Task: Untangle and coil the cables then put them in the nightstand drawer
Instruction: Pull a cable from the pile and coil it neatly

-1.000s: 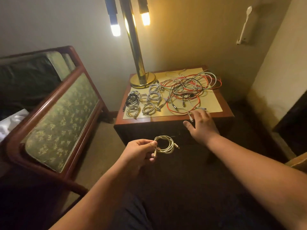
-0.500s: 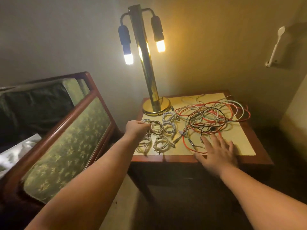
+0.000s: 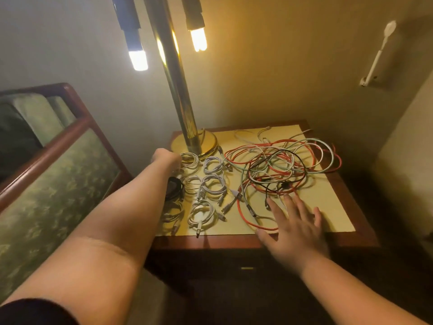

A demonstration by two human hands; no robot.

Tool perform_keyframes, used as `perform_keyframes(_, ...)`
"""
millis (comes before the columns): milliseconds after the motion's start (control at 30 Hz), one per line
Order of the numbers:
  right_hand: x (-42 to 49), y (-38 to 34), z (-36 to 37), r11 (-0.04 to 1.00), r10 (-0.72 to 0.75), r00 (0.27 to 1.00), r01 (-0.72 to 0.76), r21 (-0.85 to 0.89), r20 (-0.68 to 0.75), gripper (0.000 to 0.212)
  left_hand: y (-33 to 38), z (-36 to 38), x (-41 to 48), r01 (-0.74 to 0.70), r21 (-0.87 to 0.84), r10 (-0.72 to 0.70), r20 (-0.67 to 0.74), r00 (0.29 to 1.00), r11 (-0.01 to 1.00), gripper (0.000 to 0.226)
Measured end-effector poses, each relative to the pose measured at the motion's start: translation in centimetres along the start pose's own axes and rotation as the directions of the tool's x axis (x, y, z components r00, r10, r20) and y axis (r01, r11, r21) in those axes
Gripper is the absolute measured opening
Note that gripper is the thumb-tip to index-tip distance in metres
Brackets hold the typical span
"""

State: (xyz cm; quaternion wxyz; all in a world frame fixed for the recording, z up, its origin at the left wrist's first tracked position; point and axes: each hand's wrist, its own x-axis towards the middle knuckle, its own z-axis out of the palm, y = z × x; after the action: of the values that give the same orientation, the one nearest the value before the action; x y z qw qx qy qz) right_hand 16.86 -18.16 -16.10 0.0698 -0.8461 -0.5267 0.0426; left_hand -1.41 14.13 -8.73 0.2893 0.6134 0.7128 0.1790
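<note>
Cables [image 3: 212, 184] between left hand [image 3: 165, 158], right hand [image 3: 295, 225]

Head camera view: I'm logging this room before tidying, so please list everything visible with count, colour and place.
White coiled cables: about six, white, left half of the nightstand top.
Black coiled cable: one, black, left edge of the top, partly hidden.
Tangle of loose cables: one heap, red, white, pale green and black, right half.
Wooden nightstand: one, red-brown with cream top, centre.
Brass lamp: one, gold, two lit bulbs, back left corner.
Upholstered wooden-framed chair: one, green patterned, left.
Spoon-shaped wall fixture: one, white, upper right.
Left hand: at the rearmost white coil, grip unclear.
Right hand: open, fingers spread, over the tangle's front edge.
</note>
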Motion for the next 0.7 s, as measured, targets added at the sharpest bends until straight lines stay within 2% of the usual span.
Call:
perform_keyframes(100, 0.1, -0.2, -0.1, 1.000, -0.001, 1.000, 0.001, 0.006, 0.013, 0.087, 0.5, 0.4, -0.1, -0.093, 0.138, 0.098, -0.032, 0.995, 0.986, 0.037)
perform_keyframes(167, 0.0, -0.2, -0.1, 1.000, -0.003, 1.000, 0.003, 0.009, 0.019, 0.087, 1.5, 0.6, -0.3, -0.186, 0.285, 0.232, -0.140, 0.963, 0.940, 0.041)
perform_keyframes(200, 0.0, -0.2, -0.2, 1.000, -0.004, 1.000, 0.004, 0.013, 0.014, 0.086, 2.4, 0.8, -0.8, -0.257, 0.300, 0.316, -0.167, 0.934, 0.919, 0.039)
perform_keyframes(233, 0.0, -0.2, -0.3, 1.000, -0.007, 1.000, 0.007, 0.017, 0.011, 0.086, 3.4, 1.1, -1.4, -0.340, 0.282, 0.393, -0.154, 0.907, 0.897, 0.035)
perform_keyframes(300, 0.0, -0.1, -0.5, 1.000, -0.007, 1.000, 0.007, 0.015, 0.030, 0.086, 5.5, 2.2, -2.8, -0.491, 0.237, 0.510, -0.020, 0.860, 0.838, 0.029)
perform_keyframes(400, 0.0, -0.1, -0.6, 1.000, -0.010, 0.999, 0.010, 0.021, 0.034, 0.085, 8.0, 5.0, -4.7, -0.639, 0.229, 0.601, 0.218, 0.769, 0.734, 0.021)
perform_keyframes(467, 0.0, -0.2, -0.2, 1.000, -0.013, 1.000, 0.013, 0.024, -0.002, 0.084, 8.5, 6.8, -5.0, -0.666, 0.264, 0.600, 0.294, 0.744, 0.697, 0.023)
perform_keyframes(533, 0.0, -0.3, 0.0, 0.999, 0.007, 1.000, -0.006, 0.048, -0.018, 0.083, 8.6, 7.9, -5.2, -0.669, 0.281, 0.588, 0.325, 0.741, 0.688, 0.028)
perform_keyframes(600, 0.3, 0.0, 0.4, 0.999, -0.009, 0.998, 0.011, 0.044, -0.055, 0.080, 9.0, 8.4, -5.4, -0.706, 0.274, 0.627, 0.326, 0.707, 0.653, 0.028)
perform_keyframes(700, 0.7, 0.2, 1.0, 0.999, -0.041, 0.992, 0.045, 0.023, -0.122, 0.078, 10.1, 7.8, -6.0, -0.749, 0.142, 0.707, 0.256, 0.659, 0.647, 0.026)
